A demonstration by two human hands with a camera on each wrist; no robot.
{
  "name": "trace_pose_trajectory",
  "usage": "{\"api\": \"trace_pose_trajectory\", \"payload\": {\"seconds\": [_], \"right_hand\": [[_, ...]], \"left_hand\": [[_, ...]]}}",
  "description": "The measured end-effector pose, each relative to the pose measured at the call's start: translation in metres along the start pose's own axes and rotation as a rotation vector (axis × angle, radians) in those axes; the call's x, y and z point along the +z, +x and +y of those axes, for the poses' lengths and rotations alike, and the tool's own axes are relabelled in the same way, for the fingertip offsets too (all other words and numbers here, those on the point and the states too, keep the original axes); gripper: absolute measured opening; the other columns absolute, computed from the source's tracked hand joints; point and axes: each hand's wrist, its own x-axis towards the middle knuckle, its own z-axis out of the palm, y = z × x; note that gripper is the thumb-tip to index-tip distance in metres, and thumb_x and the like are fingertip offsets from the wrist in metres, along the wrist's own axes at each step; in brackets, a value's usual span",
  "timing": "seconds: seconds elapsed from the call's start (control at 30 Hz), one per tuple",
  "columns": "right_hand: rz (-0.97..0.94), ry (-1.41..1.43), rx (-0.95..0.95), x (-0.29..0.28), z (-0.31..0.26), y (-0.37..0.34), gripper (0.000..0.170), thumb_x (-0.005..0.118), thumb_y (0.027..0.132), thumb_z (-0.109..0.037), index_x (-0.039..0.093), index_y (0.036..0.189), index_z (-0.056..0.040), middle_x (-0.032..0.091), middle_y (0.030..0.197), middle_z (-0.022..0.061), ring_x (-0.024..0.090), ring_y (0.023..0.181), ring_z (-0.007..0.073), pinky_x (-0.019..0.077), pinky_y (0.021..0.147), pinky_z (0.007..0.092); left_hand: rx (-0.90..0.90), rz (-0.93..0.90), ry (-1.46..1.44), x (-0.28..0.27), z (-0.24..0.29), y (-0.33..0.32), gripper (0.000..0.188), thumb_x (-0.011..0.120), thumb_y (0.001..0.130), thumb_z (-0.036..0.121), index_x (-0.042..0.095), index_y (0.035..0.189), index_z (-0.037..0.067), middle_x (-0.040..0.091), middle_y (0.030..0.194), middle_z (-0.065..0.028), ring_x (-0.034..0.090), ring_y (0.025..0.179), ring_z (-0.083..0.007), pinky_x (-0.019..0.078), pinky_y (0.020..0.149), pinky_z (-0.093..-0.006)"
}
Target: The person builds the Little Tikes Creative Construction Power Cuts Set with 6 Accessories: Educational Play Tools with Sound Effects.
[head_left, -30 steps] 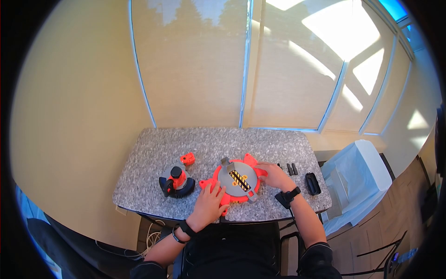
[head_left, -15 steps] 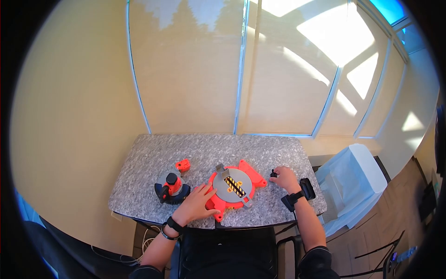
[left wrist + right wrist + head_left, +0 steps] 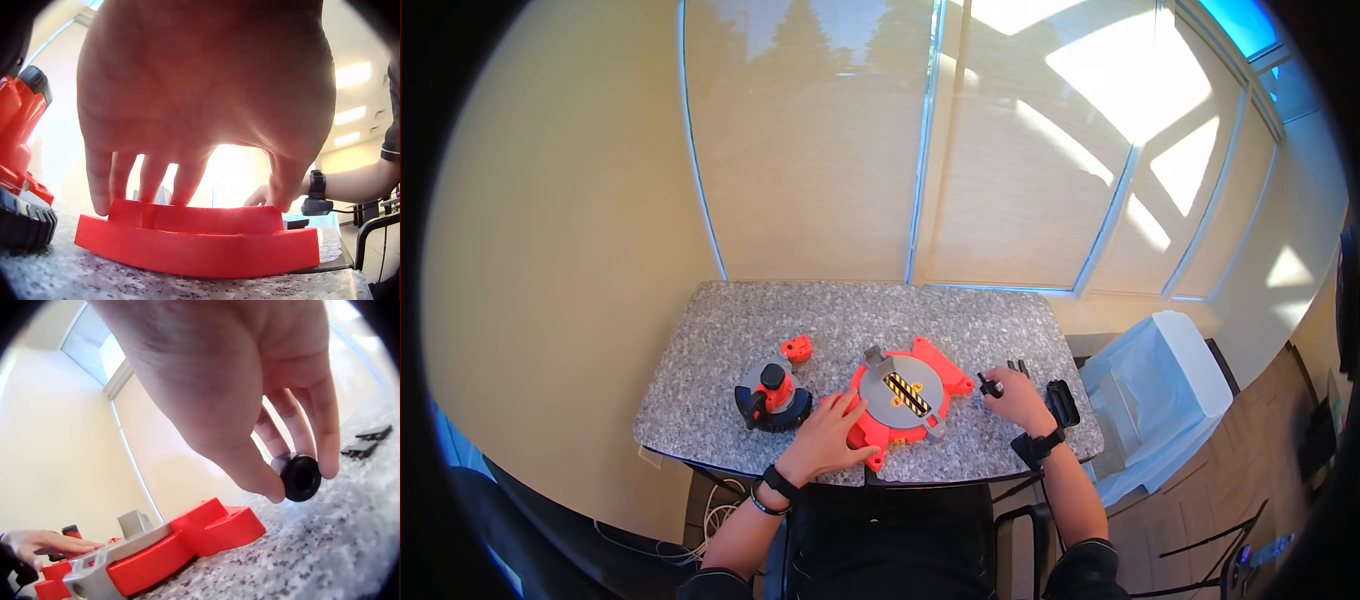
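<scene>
My left hand (image 3: 830, 440) rests spread on the left side of a round toy base, its straight fingers and thumb coming down on the red rim (image 3: 206, 220). The base has a grey disc (image 3: 880, 405) on top with a yellow-and-black striped strip, and red arms (image 3: 940, 368) stick out around it. To the right, my right hand (image 3: 1022, 408) pinches a small black cylinder-shaped piece (image 3: 289, 478) between thumb and fingers. The piece's round end has a hole facing the right wrist camera. It is held close over the speckled tabletop (image 3: 262, 569).
A red-and-black toy (image 3: 776, 392) with a wide dark foot stands left of the base, with a small red block (image 3: 797, 348) behind it. Slim black pieces (image 3: 1018, 368) and an open black case (image 3: 1062, 402) lie at right. A bin covered in pale plastic (image 3: 1165, 375) stands beyond the table.
My right hand has left the base's right side, moved right and taken hold of the small black piece. My left hand stays on the base. The head view has shifted slightly.
</scene>
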Motion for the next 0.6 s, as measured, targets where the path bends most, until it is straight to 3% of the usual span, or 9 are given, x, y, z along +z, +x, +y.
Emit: {"api": "trace_pose_trajectory", "payload": {"seconds": [0.4,0.6], "right_hand": [[-0.291,0.120,-0.157,-0.018,-0.053,-0.054,0.037,0.077,0.081,-0.018,0.069,0.115,-0.0066,0.074,0.089,0.0175,0.074,0.077,0.0276,0.0589,0.072,0.0380],[-0.346,0.173,-0.098,-0.015,-0.058,-0.062,0.042,0.084,0.080,-0.026,0.069,0.114,-0.0082,0.074,0.088,0.0158,0.074,0.076,0.0257,0.0588,0.072,0.0365]], "left_hand": [[-0.009,-0.003,0.023,0.002,0.001,-0.002,0.080,0.070,0.088,0.055,0.054,0.143,0.000,0.044,0.153,-0.0229,0.042,0.139,-0.0415,0.0390,0.115,-0.0476],[0.009,0.013,0.000,0.002,0.001,-0.001,0.077,0.070,0.087,0.053,0.056,0.140,0.000,0.047,0.151,-0.0241,0.042,0.137,-0.0451,0.0387,0.115,-0.0502]]}}
